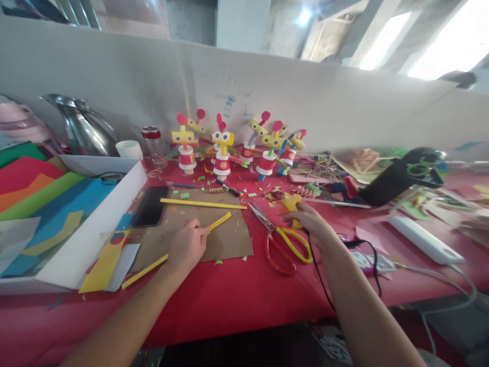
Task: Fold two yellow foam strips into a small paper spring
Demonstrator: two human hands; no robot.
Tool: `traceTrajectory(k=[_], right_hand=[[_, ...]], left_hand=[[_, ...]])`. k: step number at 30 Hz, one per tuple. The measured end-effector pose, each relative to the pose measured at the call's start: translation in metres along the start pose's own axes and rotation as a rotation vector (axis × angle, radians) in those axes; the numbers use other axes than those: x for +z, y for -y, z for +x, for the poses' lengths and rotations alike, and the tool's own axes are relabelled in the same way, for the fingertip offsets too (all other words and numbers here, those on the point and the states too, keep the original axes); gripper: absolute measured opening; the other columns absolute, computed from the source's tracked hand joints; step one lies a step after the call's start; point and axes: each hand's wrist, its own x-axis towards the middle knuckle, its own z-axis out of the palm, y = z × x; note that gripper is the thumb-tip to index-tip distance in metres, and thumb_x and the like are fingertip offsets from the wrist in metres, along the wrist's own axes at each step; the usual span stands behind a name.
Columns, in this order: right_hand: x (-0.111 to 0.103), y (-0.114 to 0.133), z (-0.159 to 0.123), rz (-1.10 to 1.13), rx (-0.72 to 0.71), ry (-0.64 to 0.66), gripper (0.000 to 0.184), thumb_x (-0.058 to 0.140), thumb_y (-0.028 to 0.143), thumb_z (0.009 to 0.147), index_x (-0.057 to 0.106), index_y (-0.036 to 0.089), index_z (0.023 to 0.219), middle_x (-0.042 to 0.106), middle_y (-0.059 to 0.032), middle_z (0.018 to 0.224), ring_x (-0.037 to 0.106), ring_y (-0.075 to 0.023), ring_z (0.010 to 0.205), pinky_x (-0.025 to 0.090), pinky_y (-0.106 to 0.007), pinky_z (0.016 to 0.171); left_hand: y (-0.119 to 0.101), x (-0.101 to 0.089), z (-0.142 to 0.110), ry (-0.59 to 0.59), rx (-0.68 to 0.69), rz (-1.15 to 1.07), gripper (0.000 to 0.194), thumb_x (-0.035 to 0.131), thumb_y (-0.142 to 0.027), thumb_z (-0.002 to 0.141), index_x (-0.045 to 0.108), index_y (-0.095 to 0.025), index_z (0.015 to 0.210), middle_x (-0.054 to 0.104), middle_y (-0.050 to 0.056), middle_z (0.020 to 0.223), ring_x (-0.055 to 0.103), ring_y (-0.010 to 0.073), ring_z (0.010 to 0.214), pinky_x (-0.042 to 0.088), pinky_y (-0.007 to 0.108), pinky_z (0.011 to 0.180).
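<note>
My left hand (pixel 188 241) pinches a long yellow paper strip (pixel 220 220) over the brown cardboard sheet (pixel 239 239); the strip sticks out on both sides of the fingers. A second yellow paper strip (pixel 202 204) lies across the board just beyond. In my right hand (pixel 311 220) is a yellow hot glue gun (pixel 289 203), its nozzle aimed left and a black cord hanging from its grip. Scissors (pixel 281 238) with one red and one yellow handle rest partly open between my hands. Behind stand several small paper-cup figures (pixel 222 153) with yellow heads and red discs on top.
At left, a white box (pixel 95 224) holds coloured paper, near a black phone (pixel 152 206), a white cup (pixel 129 150) and a steel jug (pixel 82 125). Rightward lie a toppled black holder (pixel 393 176), a white power strip (pixel 425 240) with cables, and paper scraps.
</note>
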Motion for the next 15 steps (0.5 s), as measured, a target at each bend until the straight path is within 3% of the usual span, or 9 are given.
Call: traceTrajectory(k=[3, 6, 10, 15], right_hand=[[0.024, 0.015, -0.03, 0.315, 0.003, 0.078, 0.045, 0.072, 0.022, 0.055, 0.051, 0.022, 0.094, 0.062, 0.0029, 0.074, 0.059, -0.0124, 0.058, 0.045, -0.023, 0.054], [0.046, 0.025, -0.054, 0.384, -0.035, 0.187, 0.046, 0.069, 0.022, 0.059, 0.05, 0.022, 0.101, 0.061, 0.0041, 0.075, 0.055, -0.0098, 0.055, 0.042, -0.022, 0.052], [0.068, 0.026, -0.073, 0.222, -0.157, 0.31, 0.028, 0.061, 0.025, 0.069, 0.049, 0.022, 0.094, 0.056, 0.0057, 0.068, 0.052, -0.0099, 0.054, 0.039, -0.022, 0.051], [0.081, 0.023, -0.081, -0.095, -0.283, 0.403, 0.028, 0.049, 0.024, 0.079, 0.039, 0.024, 0.105, 0.059, 0.0037, 0.069, 0.06, -0.0159, 0.059, 0.042, -0.025, 0.056]], left_hand=[[0.001, -0.001, 0.002, 0.011, -0.017, -0.017, 0.033, 0.041, -0.033, 0.09, 0.072, -0.022, 0.096, 0.06, 0.004, 0.089, 0.057, 0.0147, 0.07, 0.037, 0.027, 0.06], [0.001, -0.002, 0.005, 0.027, -0.04, -0.053, 0.03, 0.045, -0.033, 0.089, 0.07, -0.023, 0.102, 0.063, 0.004, 0.093, 0.059, 0.0158, 0.077, 0.038, 0.026, 0.063], [0.003, -0.005, 0.008, 0.067, -0.072, -0.083, 0.031, 0.047, -0.035, 0.088, 0.071, -0.023, 0.104, 0.064, 0.005, 0.092, 0.06, 0.0164, 0.079, 0.039, 0.026, 0.066], [0.004, -0.004, 0.009, 0.075, -0.075, -0.071, 0.03, 0.048, -0.037, 0.087, 0.072, -0.023, 0.1, 0.063, 0.004, 0.09, 0.059, 0.0166, 0.079, 0.038, 0.026, 0.064]])
